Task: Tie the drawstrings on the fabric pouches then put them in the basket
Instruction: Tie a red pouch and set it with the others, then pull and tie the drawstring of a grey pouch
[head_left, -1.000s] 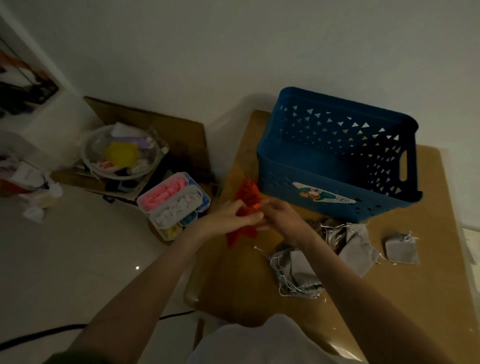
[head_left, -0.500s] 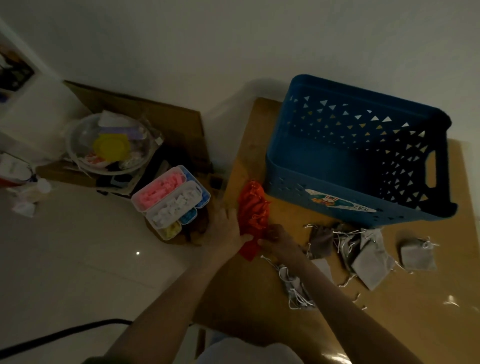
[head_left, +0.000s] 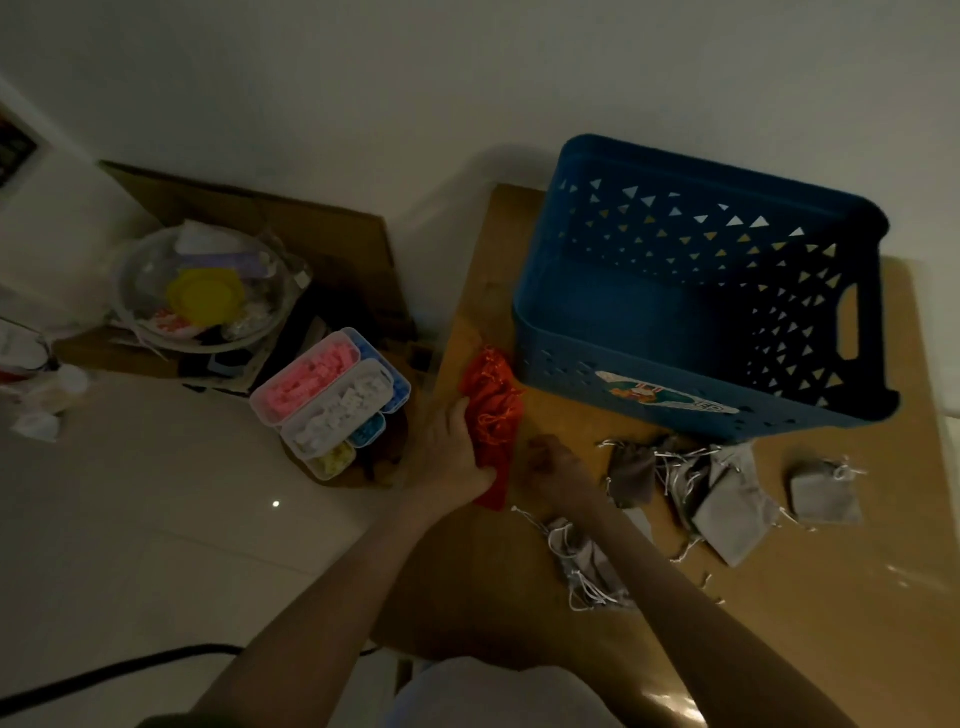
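A small pile of red drawstring pouches (head_left: 492, 402) lies on the wooden table (head_left: 810, 613), just left of the blue plastic basket (head_left: 571, 371). My left hand (head_left: 451, 454) grips the pile's left edge, fingers laid over the red cloth. My right hand (head_left: 562, 467) sits on the table beside the pile's lower right corner with its fingers curled. The dim light hides whether it holds anything. Several grey pouches with loose white strings (head_left: 727, 501) lie in front of the basket. One more grey pouch (head_left: 825, 493) lies further right. The basket's visible inside looks bare.
A grey pouch heap (head_left: 587, 564) lies under my right forearm. Left of the table, on the floor, stand a sectioned box of coloured pieces (head_left: 332, 395), a clear bowl of odds and ends (head_left: 205, 291) and cardboard (head_left: 311, 228). A black cable (head_left: 104, 675) crosses the floor.
The red pouches have gone from held up between both hands down onto the table beside the basket. My right hand has drawn slightly away from them, and my view has shifted closer.
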